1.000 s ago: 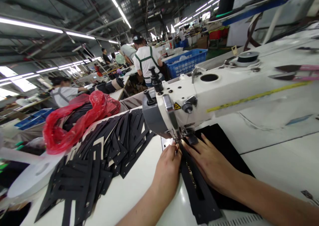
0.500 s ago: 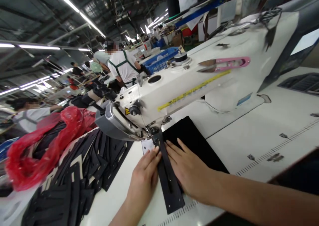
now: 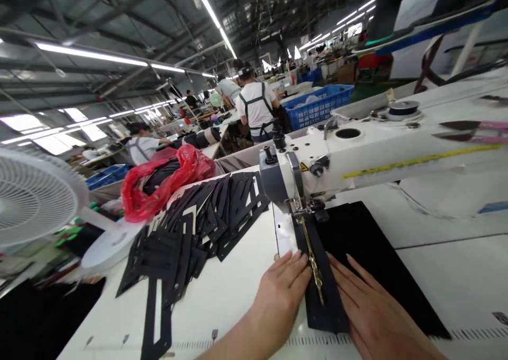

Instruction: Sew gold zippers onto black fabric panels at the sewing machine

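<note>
A dark strip (image 3: 327, 312) lies lengthwise under the needle area of a white sewing machine (image 3: 381, 156), and a gold metal zipper (image 3: 313, 264) shows along its middle. My left hand (image 3: 280, 296) rests flat at the strip's left edge, fingers stretched toward the machine and fingertips close to the zipper. On the other side, my right hand (image 3: 371, 312) lies flat with its fingers extended, touching the strip's right edge and a black fabric panel (image 3: 369, 243). A white plate with holes (image 3: 283, 230) shows left of the strip, near the needle.
Dark slotted pieces (image 3: 186, 249) lie in a spread pile to the left. Behind them sits a red plastic bag (image 3: 166, 180). A white fan (image 3: 35, 201) stands far left. Pink-handled snips (image 3: 472, 131) lie on the machine arm. A co-worker (image 3: 256, 106) stands beyond, near a blue crate (image 3: 321, 106).
The view has swung left, bringing the fan into sight. The gold zipper now shows plainly along the strip, where earlier only a dark slot was visible. Both hands still flank the strip.
</note>
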Available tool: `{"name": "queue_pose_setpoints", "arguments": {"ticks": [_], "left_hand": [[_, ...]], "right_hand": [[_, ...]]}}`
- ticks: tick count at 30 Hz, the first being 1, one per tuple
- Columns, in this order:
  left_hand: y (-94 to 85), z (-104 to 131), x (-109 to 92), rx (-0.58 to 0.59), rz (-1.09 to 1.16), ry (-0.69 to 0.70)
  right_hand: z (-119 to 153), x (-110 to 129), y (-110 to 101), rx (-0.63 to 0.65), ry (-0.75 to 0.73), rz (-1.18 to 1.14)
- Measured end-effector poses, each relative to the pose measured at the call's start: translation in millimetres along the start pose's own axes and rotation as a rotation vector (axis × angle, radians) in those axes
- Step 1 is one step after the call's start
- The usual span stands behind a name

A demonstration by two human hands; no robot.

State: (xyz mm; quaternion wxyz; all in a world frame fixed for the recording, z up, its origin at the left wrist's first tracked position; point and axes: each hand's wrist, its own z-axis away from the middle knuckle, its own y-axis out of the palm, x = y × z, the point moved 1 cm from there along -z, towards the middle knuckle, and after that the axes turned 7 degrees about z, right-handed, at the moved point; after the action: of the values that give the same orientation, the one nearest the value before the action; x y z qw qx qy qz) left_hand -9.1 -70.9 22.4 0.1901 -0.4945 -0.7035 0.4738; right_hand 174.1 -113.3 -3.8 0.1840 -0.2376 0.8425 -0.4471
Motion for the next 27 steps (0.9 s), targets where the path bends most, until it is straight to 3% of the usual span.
{"name": "queue_pose_setpoints", "arguments": {"ticks": [4, 13, 27], "left_hand": [[1.0, -2, -1, 0.003, -0.02, -0.026], [1.8, -6, 1, 0.01, -0.031, -0.047], [6.3, -27, 26, -0.035, -0.005, -0.048]], "right_hand": [[-2, -5, -6, 0.0, -0.119, 0.055], [-9, -9, -7, 0.038, -0.129, 0.069], [-38, -28, -3, -0.007, -0.104, 0.051]]}}
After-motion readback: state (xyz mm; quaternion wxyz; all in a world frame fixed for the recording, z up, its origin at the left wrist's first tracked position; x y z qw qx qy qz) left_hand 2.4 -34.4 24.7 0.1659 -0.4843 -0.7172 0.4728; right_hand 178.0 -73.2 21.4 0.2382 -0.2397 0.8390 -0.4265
